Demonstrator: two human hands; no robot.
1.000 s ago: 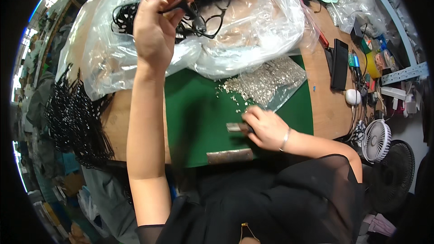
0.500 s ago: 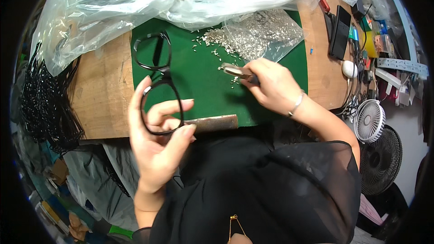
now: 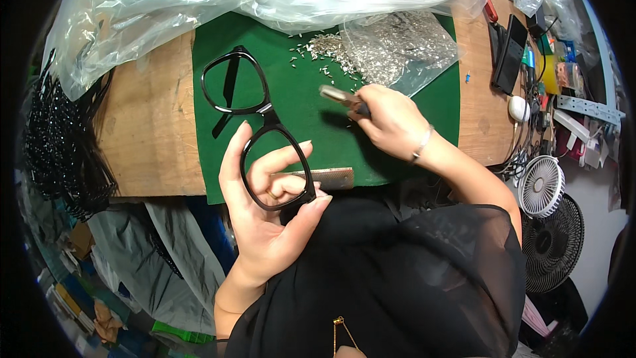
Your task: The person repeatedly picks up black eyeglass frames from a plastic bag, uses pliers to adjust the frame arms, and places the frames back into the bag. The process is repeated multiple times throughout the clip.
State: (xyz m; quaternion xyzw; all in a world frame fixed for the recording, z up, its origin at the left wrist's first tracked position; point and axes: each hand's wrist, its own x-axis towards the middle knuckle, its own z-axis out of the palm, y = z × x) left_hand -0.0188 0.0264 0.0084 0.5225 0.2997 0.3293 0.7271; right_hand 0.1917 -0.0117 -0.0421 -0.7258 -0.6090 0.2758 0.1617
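Observation:
A black eyeglass frame (image 3: 268, 118) is held over the green mat (image 3: 377, 176). My left hand (image 3: 265, 225) is closed on its near end, with the thumb at the corner and fingers around and behind the near rim. One temple arm shows through the far rim. My right hand (image 3: 394, 126) grips a pair of pliers (image 3: 341, 97) by handles mostly hidden in the palm. The pliers' metal jaws point left, apart from the frame. Beyond them lies a pile of small silvery metal pieces (image 3: 331, 52), spilling from a clear plastic bag (image 3: 417, 78).
A flat, rough metal strip (image 3: 338, 178) lies at the mat's near edge. Plastic sheeting (image 3: 291, 0) covers the far side. Black frame parts (image 3: 73, 146) hang at the left. On the right are a phone (image 3: 510, 54), cables, a white mouse (image 3: 519, 109) and two fans (image 3: 540, 185).
My left hand has shifted right with the eyeglass frame, turning it slightly. The pliers have come away from the loose metal pieces, a little to the left. The whole view has shifted slightly.

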